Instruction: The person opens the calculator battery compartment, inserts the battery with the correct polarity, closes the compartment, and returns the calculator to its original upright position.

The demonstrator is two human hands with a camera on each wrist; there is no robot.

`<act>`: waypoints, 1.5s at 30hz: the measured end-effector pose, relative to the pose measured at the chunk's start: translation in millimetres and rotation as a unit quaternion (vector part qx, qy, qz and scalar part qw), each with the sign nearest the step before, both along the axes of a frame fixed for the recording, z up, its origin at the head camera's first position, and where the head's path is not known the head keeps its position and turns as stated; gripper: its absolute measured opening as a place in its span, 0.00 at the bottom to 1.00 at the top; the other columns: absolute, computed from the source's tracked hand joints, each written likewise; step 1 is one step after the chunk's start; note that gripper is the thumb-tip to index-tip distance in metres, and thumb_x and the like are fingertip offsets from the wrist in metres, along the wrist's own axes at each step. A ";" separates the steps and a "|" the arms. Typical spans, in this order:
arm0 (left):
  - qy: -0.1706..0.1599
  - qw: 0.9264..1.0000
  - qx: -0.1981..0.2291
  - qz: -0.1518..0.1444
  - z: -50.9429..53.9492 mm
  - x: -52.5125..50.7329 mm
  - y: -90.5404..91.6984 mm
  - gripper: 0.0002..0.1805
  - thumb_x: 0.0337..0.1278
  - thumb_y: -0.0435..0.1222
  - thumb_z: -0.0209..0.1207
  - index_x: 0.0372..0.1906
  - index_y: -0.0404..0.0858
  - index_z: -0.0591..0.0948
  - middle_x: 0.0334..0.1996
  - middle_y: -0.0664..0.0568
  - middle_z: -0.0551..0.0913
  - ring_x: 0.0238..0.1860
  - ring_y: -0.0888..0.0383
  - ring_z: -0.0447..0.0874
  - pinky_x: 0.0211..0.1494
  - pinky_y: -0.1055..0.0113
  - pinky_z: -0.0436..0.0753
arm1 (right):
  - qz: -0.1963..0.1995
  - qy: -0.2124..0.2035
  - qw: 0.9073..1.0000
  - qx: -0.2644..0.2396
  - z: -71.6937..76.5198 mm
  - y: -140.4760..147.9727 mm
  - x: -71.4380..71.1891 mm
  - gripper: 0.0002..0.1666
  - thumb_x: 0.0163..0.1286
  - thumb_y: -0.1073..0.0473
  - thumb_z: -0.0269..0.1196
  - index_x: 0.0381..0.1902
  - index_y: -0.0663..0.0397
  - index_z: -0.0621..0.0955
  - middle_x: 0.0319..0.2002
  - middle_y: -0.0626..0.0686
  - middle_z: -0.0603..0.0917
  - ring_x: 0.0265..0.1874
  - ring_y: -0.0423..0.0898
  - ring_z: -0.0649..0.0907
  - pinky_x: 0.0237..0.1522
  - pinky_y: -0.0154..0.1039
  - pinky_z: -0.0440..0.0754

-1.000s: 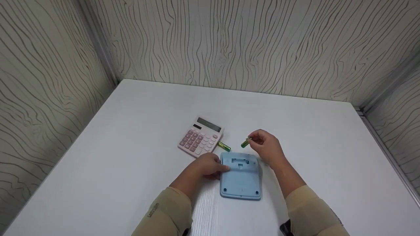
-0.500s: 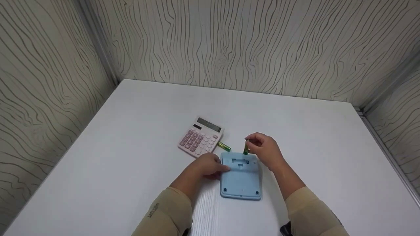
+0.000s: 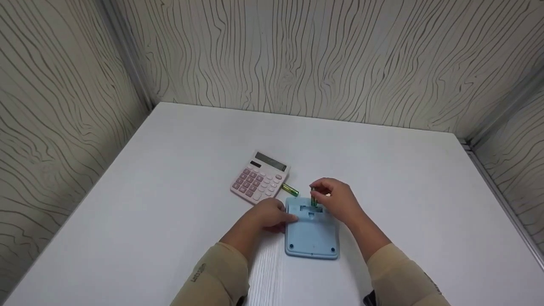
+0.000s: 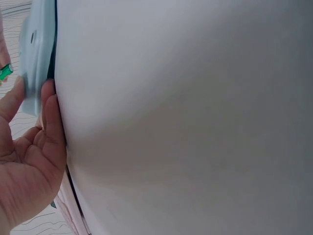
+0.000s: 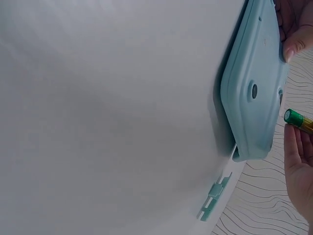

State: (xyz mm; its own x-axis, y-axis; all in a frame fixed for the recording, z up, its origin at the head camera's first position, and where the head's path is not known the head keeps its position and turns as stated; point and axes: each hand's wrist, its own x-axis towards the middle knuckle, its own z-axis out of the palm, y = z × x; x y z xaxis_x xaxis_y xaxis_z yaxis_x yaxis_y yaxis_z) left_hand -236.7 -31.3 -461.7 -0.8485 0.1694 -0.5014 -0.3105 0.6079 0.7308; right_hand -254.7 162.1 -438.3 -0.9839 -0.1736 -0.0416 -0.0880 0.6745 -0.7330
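A light blue calculator lies face down, its uncovered battery slot facing up. My left hand grips its left edge; in the left wrist view the thumb is on the back and the fingers are at the underside. Between the thumb and fingers of my right hand is a green and gold battery, held upright over the slot. The right wrist view shows the battery's green end apart from the calculator's back. Whether its lower end touches the slot, I cannot tell.
A second battery lies beside the pink calculator, which is face up to the left. In the right wrist view a small teal battery cover rests on the white table. Patterned walls border the table.
My right hand has moved left and toward me, bringing the battery from beyond the blue calculator to above its slot and turning it upright. My left hand has stayed put.
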 end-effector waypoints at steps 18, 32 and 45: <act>0.004 1.000 0.004 -0.004 -1.1 -1.0 -1.1 0.18 0.43 0.50 0.66 0.32 0.40 0.78 0.25 0.50 0.80 0.25 0.56 0.79 0.28 0.67 0.77 | 0.042 0.010 0.998 0.046 -7.2 -0.4 5.0 0.10 0.61 0.58 0.62 0.42 0.48 0.81 0.37 0.44 0.80 0.40 0.42 0.79 0.47 0.42 0.78; 0.009 1.000 -0.002 -0.009 -0.4 -0.9 -1.9 0.18 0.43 0.50 0.66 0.31 0.40 0.78 0.24 0.50 0.80 0.24 0.56 0.78 0.27 0.67 0.76 | 0.066 0.019 0.996 0.055 -8.9 -5.5 7.6 0.10 0.60 0.60 0.64 0.40 0.44 0.80 0.35 0.41 0.79 0.38 0.39 0.78 0.46 0.40 0.78; 0.008 1.000 0.001 -0.002 -0.1 0.3 -1.3 0.16 0.44 0.49 0.66 0.28 0.41 0.77 0.23 0.51 0.80 0.23 0.57 0.79 0.26 0.68 0.76 | 0.086 0.042 0.989 0.110 -10.5 -9.4 11.7 0.10 0.59 0.59 0.64 0.39 0.43 0.79 0.34 0.39 0.77 0.37 0.38 0.77 0.46 0.38 0.77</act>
